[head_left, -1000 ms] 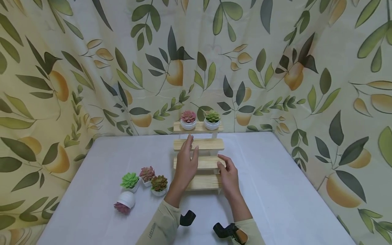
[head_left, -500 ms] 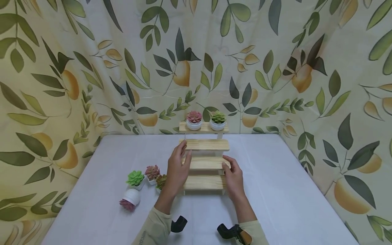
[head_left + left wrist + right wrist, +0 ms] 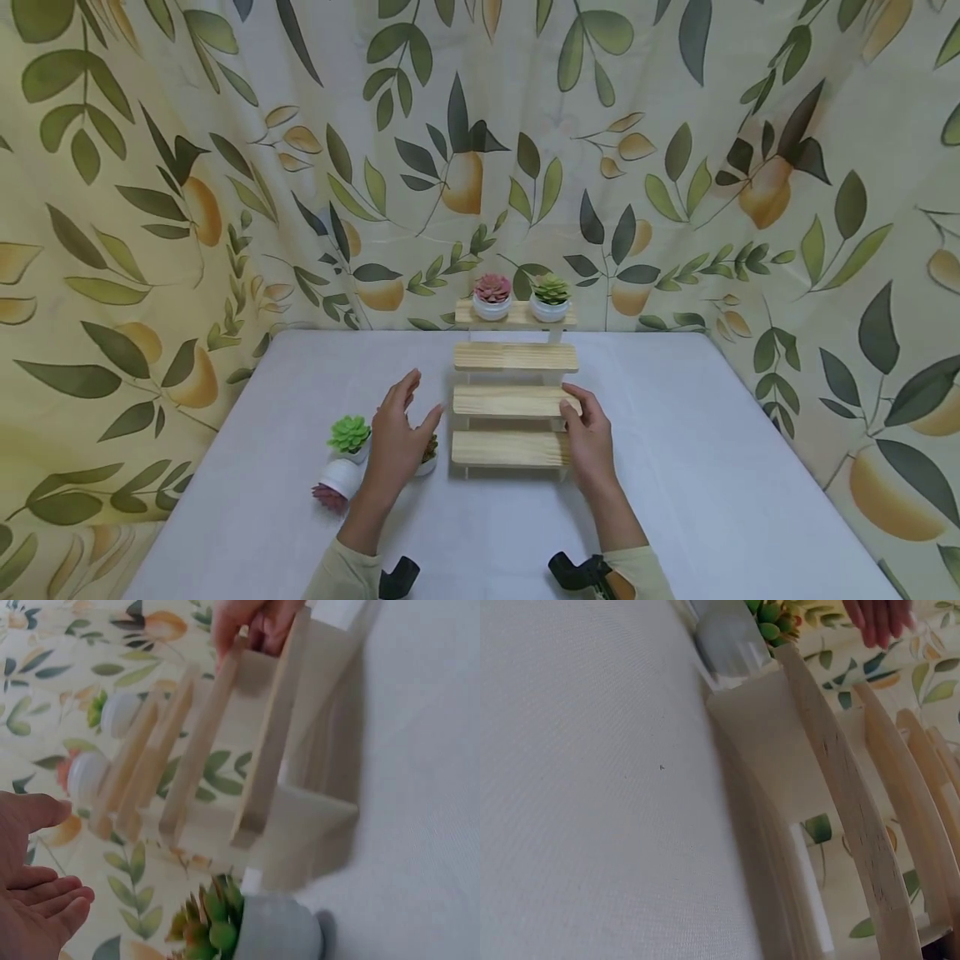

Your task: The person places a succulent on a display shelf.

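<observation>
On white cloth (image 3: 720, 467), right grip (image 3: 591, 442) pinches a four-tiered wooden stand (image 3: 510, 402), left grip (image 3: 393, 448) spread, empty.

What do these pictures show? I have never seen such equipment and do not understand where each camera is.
You see a person's two bare hands, no robot. The wide view comes from a camera worn on the head; the two tilted views come from cameras on the left and right wrists.

On the white tabletop is a stepped stand with wooden boards; its top board holds a pink plant and a green plant. To its left are a bright green plant, a tipped-over plant and another plant partly hidden by the left hand, which is open and holds nothing. The right hand grips the right end of the second board from the front.
</observation>
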`<state>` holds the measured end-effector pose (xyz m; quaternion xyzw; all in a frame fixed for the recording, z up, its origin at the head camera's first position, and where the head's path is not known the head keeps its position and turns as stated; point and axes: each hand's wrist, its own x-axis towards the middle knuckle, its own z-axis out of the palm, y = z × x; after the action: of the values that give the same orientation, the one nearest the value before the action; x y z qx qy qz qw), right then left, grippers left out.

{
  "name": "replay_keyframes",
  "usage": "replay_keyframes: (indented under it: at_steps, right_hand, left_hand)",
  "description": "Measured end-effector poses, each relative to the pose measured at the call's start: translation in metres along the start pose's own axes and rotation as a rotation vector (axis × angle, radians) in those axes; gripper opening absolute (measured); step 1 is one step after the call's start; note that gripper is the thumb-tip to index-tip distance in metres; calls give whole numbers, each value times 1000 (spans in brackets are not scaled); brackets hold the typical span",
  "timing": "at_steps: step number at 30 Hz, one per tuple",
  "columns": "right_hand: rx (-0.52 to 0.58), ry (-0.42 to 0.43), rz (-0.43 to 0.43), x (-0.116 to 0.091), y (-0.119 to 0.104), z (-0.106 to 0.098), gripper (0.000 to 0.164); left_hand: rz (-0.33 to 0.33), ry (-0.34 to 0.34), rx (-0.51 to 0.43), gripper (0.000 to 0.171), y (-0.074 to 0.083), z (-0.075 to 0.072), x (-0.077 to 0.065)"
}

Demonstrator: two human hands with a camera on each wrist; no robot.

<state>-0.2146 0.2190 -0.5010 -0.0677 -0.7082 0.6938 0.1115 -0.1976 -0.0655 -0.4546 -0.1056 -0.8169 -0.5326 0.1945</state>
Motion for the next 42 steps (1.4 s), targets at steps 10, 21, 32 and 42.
replay_keyframes:
  at_steps: [10, 21, 32, 42]
  right_hand:
    - [-11, -5, -20, 2, 1, 0, 34]
    - [-12, 4, 20, 2, 0, 2, 38]
    - [-44, 4, 30, 1, -2, 3, 40]
    - [-66, 17, 15, 2, -1, 6, 39]
  left_hand:
    - [-135, 42, 134, 70, -27, -34, -23]
    - [-213, 103, 229, 60, -45, -72, -44]
    - [-367, 94, 270, 51, -66, -89, -68]
    - [-387, 49, 214, 54, -81, -96, -80]
